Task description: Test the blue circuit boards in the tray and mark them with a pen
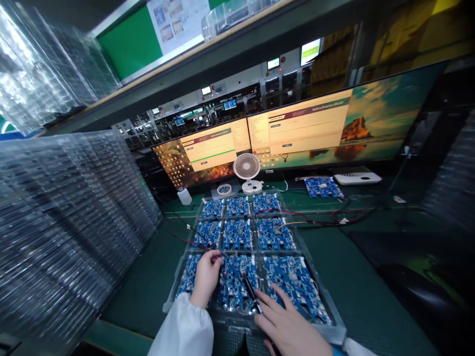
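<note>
A clear plastic tray (336, 316) holds rows of blue circuit boards. My left hand (208, 274) is closed in a pinch at the upper left corner of the front middle circuit board (235, 291), where a red and black cable (189, 241) runs in from the left; its end is hidden by the fingers. A small red light glows on that board. My right hand (291, 324) holds a black pen-like tool (252, 293), its tip at the middle board. Some of its fingers spread over the front right circuit board (293, 282).
Two monitors (308, 123) stand behind the tray, with a small white fan (247, 168) and a tape roll (224, 190) before them. Another blue board (322, 188) lies at the back right near loose cables (345, 217). Stacked clear trays (74, 222) rise on the left.
</note>
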### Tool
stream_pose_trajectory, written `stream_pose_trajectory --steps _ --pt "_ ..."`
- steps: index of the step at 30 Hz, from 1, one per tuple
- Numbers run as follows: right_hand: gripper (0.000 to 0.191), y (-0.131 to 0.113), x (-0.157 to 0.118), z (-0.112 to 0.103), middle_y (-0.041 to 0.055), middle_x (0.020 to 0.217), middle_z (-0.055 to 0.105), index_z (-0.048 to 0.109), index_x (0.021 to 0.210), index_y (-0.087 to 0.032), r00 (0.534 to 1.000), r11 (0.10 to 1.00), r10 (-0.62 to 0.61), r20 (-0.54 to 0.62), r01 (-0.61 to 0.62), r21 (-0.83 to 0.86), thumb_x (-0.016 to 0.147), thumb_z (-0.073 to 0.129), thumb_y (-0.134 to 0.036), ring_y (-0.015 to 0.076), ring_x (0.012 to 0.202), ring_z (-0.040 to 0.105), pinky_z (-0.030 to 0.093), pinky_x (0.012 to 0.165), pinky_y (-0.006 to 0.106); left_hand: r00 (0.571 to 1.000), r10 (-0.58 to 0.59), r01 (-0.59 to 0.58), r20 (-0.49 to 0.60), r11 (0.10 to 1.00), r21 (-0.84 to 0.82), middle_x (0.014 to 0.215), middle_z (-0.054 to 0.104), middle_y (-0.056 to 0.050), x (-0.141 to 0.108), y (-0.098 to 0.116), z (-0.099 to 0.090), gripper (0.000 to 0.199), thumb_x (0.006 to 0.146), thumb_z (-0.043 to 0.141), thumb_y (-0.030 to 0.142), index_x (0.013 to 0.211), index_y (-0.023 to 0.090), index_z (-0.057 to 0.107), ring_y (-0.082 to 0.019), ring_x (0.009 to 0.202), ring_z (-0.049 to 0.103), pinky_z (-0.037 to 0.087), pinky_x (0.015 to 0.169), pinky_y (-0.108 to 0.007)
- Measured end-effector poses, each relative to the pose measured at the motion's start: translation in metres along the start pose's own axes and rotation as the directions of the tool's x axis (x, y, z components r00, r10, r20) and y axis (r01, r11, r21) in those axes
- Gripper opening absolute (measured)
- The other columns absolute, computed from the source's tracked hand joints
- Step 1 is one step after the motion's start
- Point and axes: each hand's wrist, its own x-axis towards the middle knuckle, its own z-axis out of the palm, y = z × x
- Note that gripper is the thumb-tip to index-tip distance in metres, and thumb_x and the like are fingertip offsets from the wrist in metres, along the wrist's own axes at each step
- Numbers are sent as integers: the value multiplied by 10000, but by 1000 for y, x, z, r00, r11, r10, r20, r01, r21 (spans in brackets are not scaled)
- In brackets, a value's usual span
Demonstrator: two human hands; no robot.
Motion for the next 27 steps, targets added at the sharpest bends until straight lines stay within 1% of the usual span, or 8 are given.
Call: stream_pose_trajectory --steps 2,5,9,13,18,21,24,27 --pt "385 -1 0 0 100 1294 542 527 1088 -219 1000 1000 1 9 -1 -16 734 434 -98 312 1338 338 253 1074 665 1000 -25 25 -5 999 -42 888 674 -82 4 2 4 243 733 562 267 920 126 629 -195 834 622 483 844 -353" --pt "391 0 -1 0 105 1291 543 525 1098 -215 1000 1000 -11 9 12 -24 738 428 -97 316 1326 357 276 1064 664 999 -23 20 -43 997 -73 853 673 -74 7 5 5 249 713 572 288 901 133 618 -194 795 622 490 801 -347" --pt "343 1 -1 2 88 1242 578 543 1053 -221 999 998 -15 -41 13 -69 740 456 -110 299 1292 410 311 1071 602 997 10 -11 -78 1000 -11 859 675 -65 9 6 4 206 732 551 279 877 151 620 -192 803 621 484 806 -351" --pt "345 0 -1 3 83 1226 588 546 1034 -219 998 996 -29 -64 23 -91 721 456 -104 302 1284 421 322 1066 594 998 34 -31 -50 998 53 853 667 -51 10 7 6 146 758 523 216 853 157 617 -183 807 617 476 808 -339" --pt "374 -1 -1 1 83 1248 579 536 1044 -221 999 995 -27 -46 22 -101 701 450 -99 308 1286 418 342 1053 610 999 42 -36 -26 981 192 815 633 -44 11 7 9 128 769 514 144 838 145 622 -168 755 588 457 766 -316" --pt "378 0 -2 1 95 1262 571 530 1053 -215 999 994 -34 -30 31 -107 702 444 -106 322 1282 420 356 1034 638 999 50 -49 -1 974 220 832 616 -50 12 8 11 139 768 495 114 826 140 619 -160 750 578 452 754 -302" --pt "381 1 -1 2 119 1273 562 527 1071 -201 998 989 -59 -20 56 -139 711 442 -108 339 1273 425 374 1010 657 998 60 -62 16 974 218 816 602 -40 11 9 10 133 777 479 124 819 149 603 -161 738 571 450 739 -303" --pt "365 2 1 -1 141 1257 571 536 1070 -181 995 984 -102 -16 99 -151 711 491 -131 350 1254 443 394 1004 636 994 112 -113 21 958 264 850 572 -51 4 9 7 147 798 463 173 851 155 599 -187 799 562 452 790 -345"
